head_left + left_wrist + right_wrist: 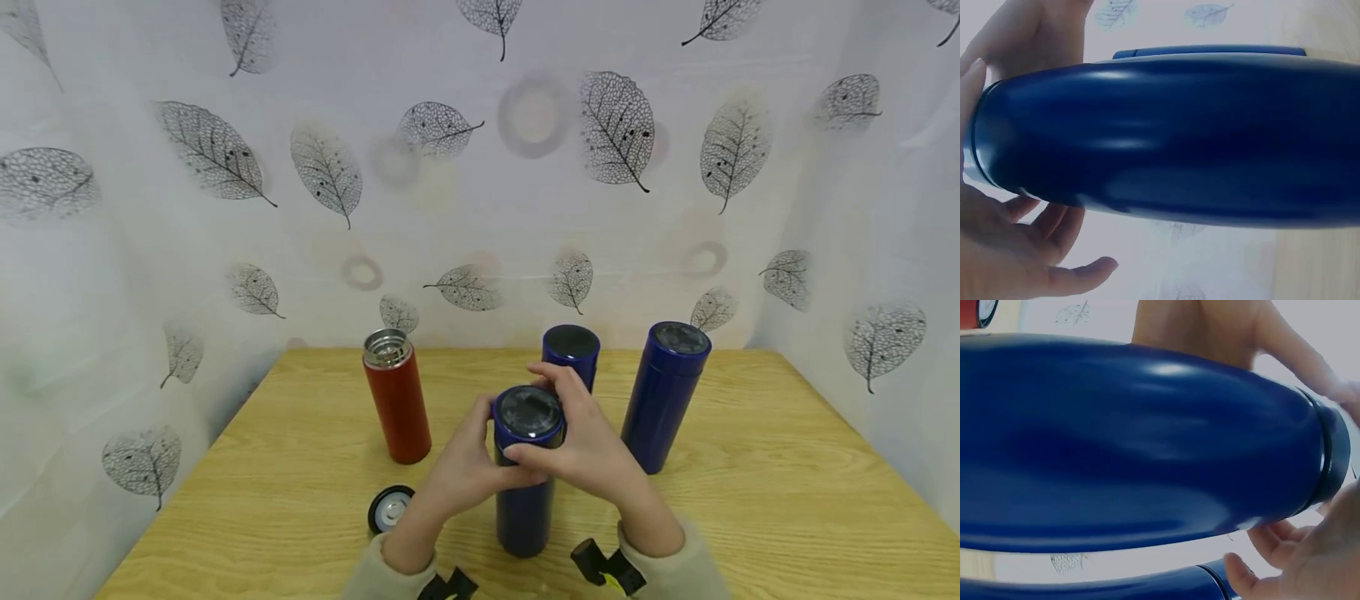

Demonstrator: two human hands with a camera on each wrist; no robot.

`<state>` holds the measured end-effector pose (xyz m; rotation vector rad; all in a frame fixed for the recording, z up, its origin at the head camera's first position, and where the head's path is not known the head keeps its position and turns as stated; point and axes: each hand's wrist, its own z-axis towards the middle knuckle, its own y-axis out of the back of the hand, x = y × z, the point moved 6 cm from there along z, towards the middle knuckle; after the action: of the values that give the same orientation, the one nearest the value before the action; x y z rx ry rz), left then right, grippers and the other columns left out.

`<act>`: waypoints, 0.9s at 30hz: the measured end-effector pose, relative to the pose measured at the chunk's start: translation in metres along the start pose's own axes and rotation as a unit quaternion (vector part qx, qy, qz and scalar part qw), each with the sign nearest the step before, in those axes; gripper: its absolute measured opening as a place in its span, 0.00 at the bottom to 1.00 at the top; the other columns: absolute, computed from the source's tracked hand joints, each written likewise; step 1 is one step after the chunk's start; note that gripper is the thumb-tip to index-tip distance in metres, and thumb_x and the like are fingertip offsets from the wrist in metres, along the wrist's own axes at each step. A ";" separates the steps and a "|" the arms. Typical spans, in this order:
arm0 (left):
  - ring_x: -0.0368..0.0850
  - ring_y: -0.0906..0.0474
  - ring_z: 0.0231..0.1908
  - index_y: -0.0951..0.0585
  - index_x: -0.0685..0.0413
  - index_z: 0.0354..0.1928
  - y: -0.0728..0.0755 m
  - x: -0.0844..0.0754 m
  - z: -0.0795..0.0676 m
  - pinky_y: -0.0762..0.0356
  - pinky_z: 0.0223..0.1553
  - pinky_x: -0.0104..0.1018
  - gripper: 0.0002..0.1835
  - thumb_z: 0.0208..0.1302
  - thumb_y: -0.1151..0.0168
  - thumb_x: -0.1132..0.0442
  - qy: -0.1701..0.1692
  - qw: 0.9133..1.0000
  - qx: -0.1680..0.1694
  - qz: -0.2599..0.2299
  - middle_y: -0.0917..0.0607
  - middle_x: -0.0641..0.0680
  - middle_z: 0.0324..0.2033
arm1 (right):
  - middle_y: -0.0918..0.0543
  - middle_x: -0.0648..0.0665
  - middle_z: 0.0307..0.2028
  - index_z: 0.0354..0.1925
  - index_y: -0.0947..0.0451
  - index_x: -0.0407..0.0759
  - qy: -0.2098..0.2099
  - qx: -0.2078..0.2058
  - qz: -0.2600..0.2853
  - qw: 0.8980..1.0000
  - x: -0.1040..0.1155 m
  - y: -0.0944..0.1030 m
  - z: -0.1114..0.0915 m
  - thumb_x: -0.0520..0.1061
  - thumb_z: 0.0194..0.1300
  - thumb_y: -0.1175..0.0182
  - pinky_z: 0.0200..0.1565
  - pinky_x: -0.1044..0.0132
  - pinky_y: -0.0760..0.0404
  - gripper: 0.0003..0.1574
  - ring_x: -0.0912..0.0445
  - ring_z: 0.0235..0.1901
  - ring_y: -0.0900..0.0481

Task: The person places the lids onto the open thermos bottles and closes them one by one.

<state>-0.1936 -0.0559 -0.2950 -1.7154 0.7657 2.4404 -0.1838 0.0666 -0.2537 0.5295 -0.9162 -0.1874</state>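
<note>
In the middle of the head view a dark blue thermos stands upright on the wooden table, its black-topped lid between both hands. My left hand grips it near the top from the left, one finger crossing the front just under the lid. From the right, my right hand curls round the lid, thumb in front and fingers behind. Both wrist views show the blue body lying across the frame, with fingers about its upper end.
An open red thermos with a bare steel neck stands at the left. A loose lid lies upturned near my left wrist. Two more blue thermoses stand behind, one partly hidden by my right hand, the other farther right. A leaf-patterned curtain surrounds the table.
</note>
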 end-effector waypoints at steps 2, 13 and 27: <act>0.43 0.35 0.52 0.39 0.50 0.58 0.000 -0.002 0.000 0.41 0.55 0.49 0.39 0.44 0.29 0.58 -0.014 1.000 0.012 -0.007 0.30 0.47 0.51 | 0.34 0.44 0.54 0.61 0.46 0.44 0.019 0.017 0.016 1.000 0.001 0.000 -0.001 0.45 0.50 0.35 0.48 0.55 0.30 0.44 0.52 0.52 0.33; 0.45 0.32 0.51 0.34 0.55 0.58 0.001 -0.003 0.001 0.38 0.52 0.49 0.32 0.50 0.34 0.62 -0.015 0.999 0.032 -0.031 0.27 0.50 0.50 | 0.33 0.41 0.56 0.62 0.49 0.44 0.057 0.052 0.102 0.992 0.005 0.004 -0.003 0.37 0.55 0.41 0.52 0.66 0.35 0.41 0.50 0.53 0.32; 0.45 0.34 0.47 0.34 0.53 0.53 0.001 0.000 -0.001 0.38 0.50 0.50 0.33 0.44 0.29 0.57 0.021 1.000 -0.011 -0.007 0.28 0.50 0.45 | 0.28 0.47 0.47 0.59 0.43 0.45 -0.002 -0.012 0.047 0.999 0.000 0.001 -0.001 0.42 0.41 0.28 0.45 0.61 0.28 0.49 0.56 0.43 0.26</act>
<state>-0.1935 -0.0571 -0.2946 -1.7802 0.7306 2.4200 -0.1831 0.0671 -0.2534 0.4621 -0.9393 -0.1148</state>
